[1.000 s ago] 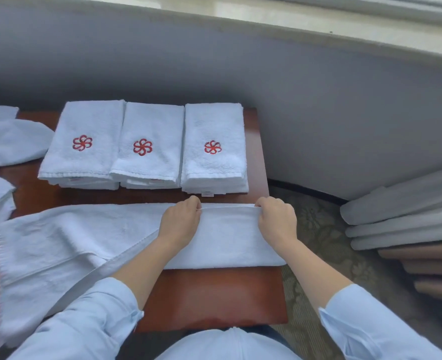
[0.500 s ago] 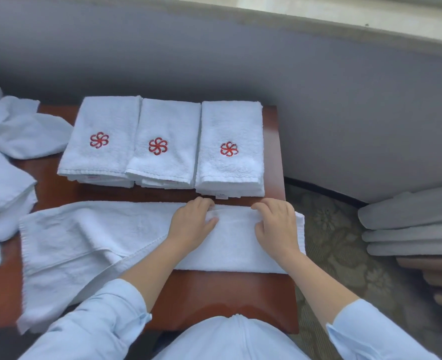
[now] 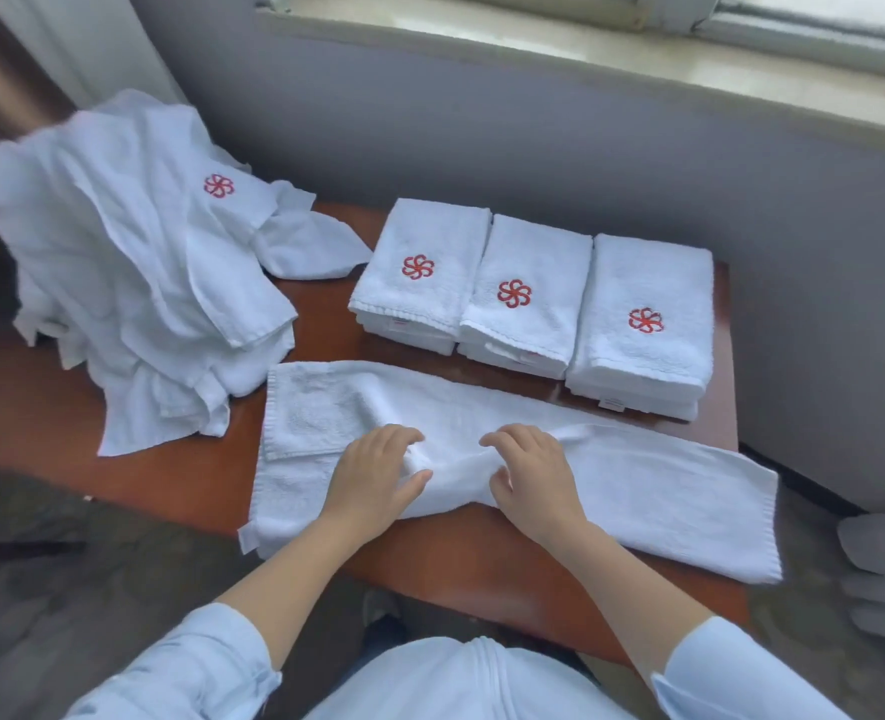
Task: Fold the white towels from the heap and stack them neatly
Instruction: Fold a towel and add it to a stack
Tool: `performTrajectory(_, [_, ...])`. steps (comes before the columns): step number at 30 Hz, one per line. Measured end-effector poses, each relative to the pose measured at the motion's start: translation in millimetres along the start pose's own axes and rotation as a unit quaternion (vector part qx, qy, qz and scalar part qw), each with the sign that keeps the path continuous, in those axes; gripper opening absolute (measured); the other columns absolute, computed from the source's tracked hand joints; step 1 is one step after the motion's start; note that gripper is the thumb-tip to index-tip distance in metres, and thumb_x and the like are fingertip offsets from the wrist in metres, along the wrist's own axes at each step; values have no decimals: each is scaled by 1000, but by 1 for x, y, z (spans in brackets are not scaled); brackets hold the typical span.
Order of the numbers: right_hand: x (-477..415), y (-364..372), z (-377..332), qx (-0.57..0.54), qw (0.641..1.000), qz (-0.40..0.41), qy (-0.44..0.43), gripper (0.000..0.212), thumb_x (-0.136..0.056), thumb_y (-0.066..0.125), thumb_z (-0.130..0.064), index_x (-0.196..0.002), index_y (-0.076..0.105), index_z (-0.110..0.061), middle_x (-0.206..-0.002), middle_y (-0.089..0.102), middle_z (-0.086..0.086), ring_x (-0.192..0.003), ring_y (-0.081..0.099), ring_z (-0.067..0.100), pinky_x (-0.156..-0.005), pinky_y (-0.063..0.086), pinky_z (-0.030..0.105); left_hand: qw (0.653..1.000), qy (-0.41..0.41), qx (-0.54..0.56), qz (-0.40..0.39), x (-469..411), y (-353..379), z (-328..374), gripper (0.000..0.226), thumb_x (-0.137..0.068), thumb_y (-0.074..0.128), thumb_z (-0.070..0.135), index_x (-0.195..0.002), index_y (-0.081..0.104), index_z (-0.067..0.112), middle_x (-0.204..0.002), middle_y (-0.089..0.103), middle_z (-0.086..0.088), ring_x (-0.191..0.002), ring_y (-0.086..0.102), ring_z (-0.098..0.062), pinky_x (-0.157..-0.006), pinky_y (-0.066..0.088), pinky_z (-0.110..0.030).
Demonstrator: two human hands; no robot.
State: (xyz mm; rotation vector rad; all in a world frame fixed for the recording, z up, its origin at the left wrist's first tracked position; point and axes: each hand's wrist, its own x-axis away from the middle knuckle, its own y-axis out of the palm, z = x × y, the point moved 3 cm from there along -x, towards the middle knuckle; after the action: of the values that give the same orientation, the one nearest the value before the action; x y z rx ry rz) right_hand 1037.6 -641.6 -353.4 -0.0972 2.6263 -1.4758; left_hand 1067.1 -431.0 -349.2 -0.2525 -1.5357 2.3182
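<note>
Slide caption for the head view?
Left hand and right hand pinch a long towel; folded stacks behind, heap at left.

Left hand [image 3: 378, 475], right hand [image 3: 531, 475] close together, palms down, fingers [image 3: 513, 436] curled, pinching.

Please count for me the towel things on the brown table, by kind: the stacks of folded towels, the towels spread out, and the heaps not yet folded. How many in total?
Stacks of folded towels: 3
Long towel, gripped by the left hand and the right hand: 1
Heap of unfolded towels: 1
Total: 5
</note>
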Motion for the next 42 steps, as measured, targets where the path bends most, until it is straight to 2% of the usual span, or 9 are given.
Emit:
performTrajectory(6, [-13, 50, -77, -10, 997, -56, -47, 41, -77, 65, -8, -116, 66, -19, -113, 63, -3, -111, 56, 22, -100, 38, 33, 999, -32, 7, -26, 57, -24, -78, 40, -90, 65, 43, -122, 59, 21, -123, 59, 9, -114, 55, -14, -95, 40, -31])
performTrajectory(9, [-15, 75, -105, 3, 991, -113, -77, 45, -81, 62, -18, -126, 60, -24, -124, 58, -8, -122, 48, 18, -109, 29, 31, 998, -35, 3, -48, 80, -30, -109, 41, -89, 62, 52, -121, 58, 26, -121, 57, 14, -112, 54, -9, -94, 39, -26])
performTrajectory(15, [-11, 107, -135, 55, 979, -164, -107, 47, -82, 59, -17, -128, 61, -25, -126, 60, -9, -122, 49, 17, -116, 21, 32, 995, -20, -14, -97, 105, -27, -145, 46, -81, 64, 60, -115, 56, 30, -116, 52, 17, -109, 50, -6, -89, 35, -20])
performTrajectory(21, [-7, 113, -144, 38, 993, -105, -40, 11, -86, 65, -16, -94, 73, -17, -96, 72, -6, -98, 62, 21, -105, 33, 30, 991, -8, -40, -124, 104, -14, -152, 45, -78, 68, 54, -113, 55, 30, -115, 45, 14, -109, 42, -7, -94, 36, -24])
performTrajectory(26, [-11, 103, -150, -9, 999, -49, -7, 7, -92, 66, -21, -94, 70, -16, -87, 71, -8, -85, 61, 16, -98, 36, 26, 996, -62, -9, -67, 94, -20, -152, 15, -83, 60, 22, -95, 52, 24, -95, 50, 14, -94, 52, -13, -72, 33, -23])
performTrajectory(29, [-17, 97, -153, -26, 999, -30, 16, 11, -95, 63, -23, -99, 70, -16, -93, 72, -9, -93, 62, 15, -95, 30, 20, 990, -113, 76, -34, 89, -35, -162, 12, -84, 55, 23, -89, 45, 27, -78, 54, 12, -71, 53, -11, -56, 33, -27])
performTrajectory(31, [-23, 91, -158, -32, 999, -15, 24, 13, -96, 62, -24, -102, 70, -16, -95, 72, -8, -94, 64, 15, -92, 34, 23, 982, -133, 132, -11, 85, -49, -167, 14, -85, 53, 25, -86, 41, 33, -71, 55, 10, -63, 53, -9, -51, 34, -27])
performTrajectory(36, [-45, 76, -168, -37, 999, 9, 37, 17, -98, 59, -25, -104, 70, -14, -92, 72, -3, -86, 65, 20, -77, 44, 30, 977, -130, 166, 2, 62, -82, -174, 27, -85, 56, 30, -103, 39, 42, -85, 55, 18, -68, 57, -7, -54, 35, -26])
performTrajectory(42, [-79, 72, -163, -24, 999, 3, 46, 15, -99, 56, -23, -101, 69, -15, -93, 72, -5, -89, 64, 22, -81, 47, 37, 977, -107, 175, -62, 38, -96, -190, 42, -77, 67, 35, -104, 37, 48, -84, 49, 12, -66, 53, -7, -63, 45, -28])
